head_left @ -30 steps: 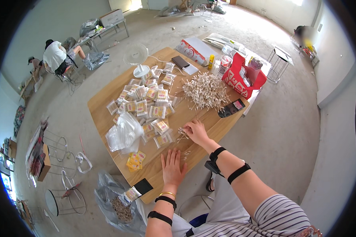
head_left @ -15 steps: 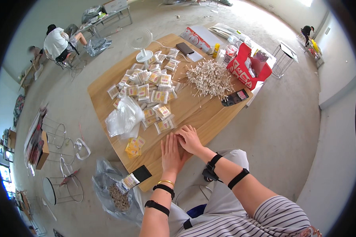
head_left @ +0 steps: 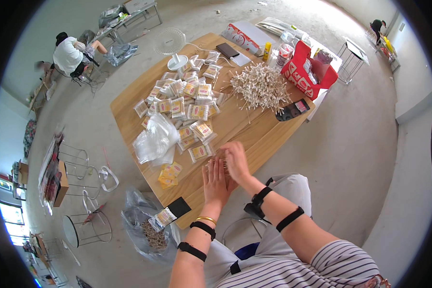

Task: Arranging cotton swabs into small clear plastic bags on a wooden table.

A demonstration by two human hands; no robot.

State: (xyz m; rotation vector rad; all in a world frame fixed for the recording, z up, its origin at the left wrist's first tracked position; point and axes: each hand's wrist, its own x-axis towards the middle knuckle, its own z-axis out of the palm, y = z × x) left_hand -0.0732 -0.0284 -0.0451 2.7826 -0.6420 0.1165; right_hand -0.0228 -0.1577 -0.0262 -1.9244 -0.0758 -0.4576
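At the table's near edge, my left hand (head_left: 217,185) lies with its fingers stretched out flat, touching a small row of cotton swabs (head_left: 226,167). My right hand (head_left: 237,162) arches over the far end of this row, its fingers bent down and closed; what they pinch is hidden. Just beyond the fingertips rests a clear packet of swabs with a yellow label (head_left: 199,152). Left of my left hand are several loose yellow cards (head_left: 170,174). A stack of clear plastic bags (head_left: 154,139) lies behind them.
Filled swab packets (head_left: 187,103) are heaped mid-table, beside a loose swab pile (head_left: 259,86). Behind stand a white fan (head_left: 170,42) and a red bag (head_left: 308,72). A black phone-like item (head_left: 293,110) lies at the right edge. A grey plastic sack (head_left: 138,225) sits below left.
My right hand has lifted slightly and shifted off my left fingers, uncovering the swab row between the hands. My left hand stays by the row. The whole view has shifted slightly.
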